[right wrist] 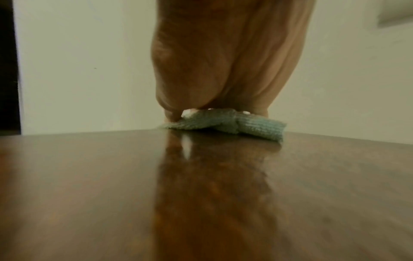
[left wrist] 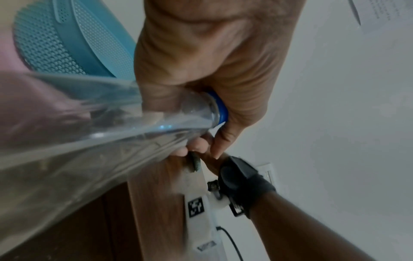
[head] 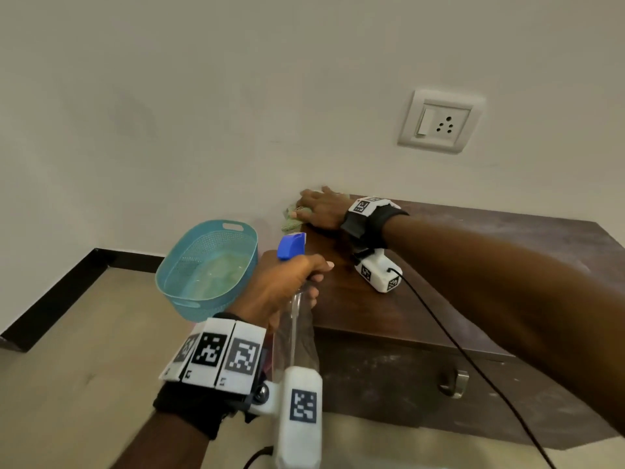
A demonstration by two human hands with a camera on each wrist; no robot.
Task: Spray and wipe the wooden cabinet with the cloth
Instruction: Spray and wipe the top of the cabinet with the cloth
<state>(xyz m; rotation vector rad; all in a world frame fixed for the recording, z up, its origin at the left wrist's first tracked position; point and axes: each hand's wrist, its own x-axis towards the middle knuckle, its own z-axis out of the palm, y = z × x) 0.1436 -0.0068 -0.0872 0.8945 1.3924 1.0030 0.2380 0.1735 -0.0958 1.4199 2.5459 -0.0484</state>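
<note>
A dark wooden cabinet (head: 439, 265) stands against the wall. My right hand (head: 319, 206) lies flat on a light green cloth (head: 291, 221) at the cabinet's far left corner, by the wall. In the right wrist view the cloth (right wrist: 225, 123) lies folded under the fingers on the glossy top (right wrist: 201, 194). My left hand (head: 287, 282) grips the neck of a clear spray bottle (head: 297, 330) with a blue head (head: 291, 245), held beside the cabinet's left edge. The bottle (left wrist: 100, 141) fills the left wrist view.
A teal perforated basket (head: 206, 269) stands on the floor left of the cabinet. A wall socket (head: 439, 121) is above the cabinet. A black cable (head: 466, 360) runs from the right wrist camera across the cabinet front, near a metal handle (head: 453, 384).
</note>
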